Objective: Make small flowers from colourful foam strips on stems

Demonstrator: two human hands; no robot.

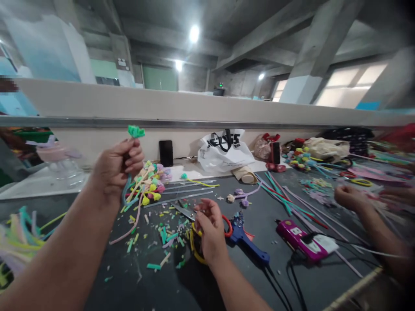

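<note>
My left hand (118, 170) is raised with its fingers pinched around the stem of a small green fuzzy pipe-cleaner flower (136, 131). Below the fist hangs a blue-grey stem. My right hand (212, 231) is low over the table, its fingers curled over the scissors (186, 211). Their blades point to the far left, and a yellow and a red handle loop show on either side of the hand, which hides their middle. Right beside it lies a blue glue gun (248, 244). Green and yellow pipe-cleaner clippings (167, 235) are scattered left of the scissors.
Finished pipe-cleaner flowers (152, 190) lie behind my left hand. A purple power strip (303, 239) with cables sits on the right, near a co-worker's hand (352, 198). At the back are a white bag (223, 153), a phone (166, 153) and a clear bottle (61, 166).
</note>
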